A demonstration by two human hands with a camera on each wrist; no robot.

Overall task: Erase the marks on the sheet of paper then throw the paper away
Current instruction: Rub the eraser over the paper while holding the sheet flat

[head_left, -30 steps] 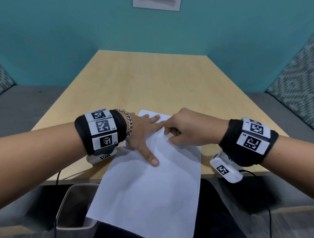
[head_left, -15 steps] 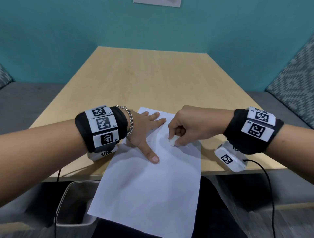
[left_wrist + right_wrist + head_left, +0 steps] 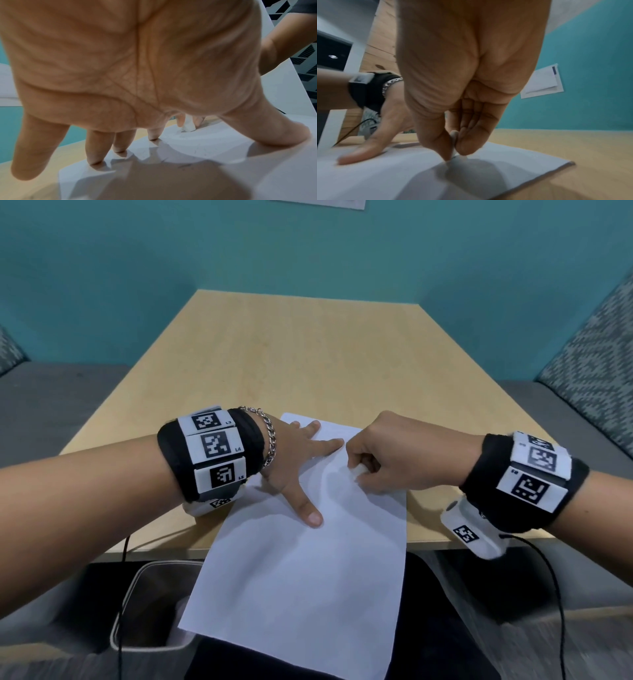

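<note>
Nearest the person, the bin point(image 3: 150, 607) stands on the floor under the table's near edge, to the left — the lower left corner of the sheet of paper point(image 3: 301, 587) hangs over its rim. The sheet lies with its long axis running from the person toward the far wall, tilted slightly to the right at the near end; roughly its near half overhangs the edge of the wooden table point(image 3: 308, 361) and the far half rests flat on it. The left hand point(image 3: 294, 460) lies spread on the sheet's far left part, fingers straight and fingertips pressing the paper, thumb pointing back toward the person. Just beside it, the right hand point(image 3: 387, 457) is curled, thumb and fingers pinching a small white eraser point(image 3: 356, 472) — its tip touches the sheet. Beyond, the teal wall point(image 3: 308, 248).
</note>
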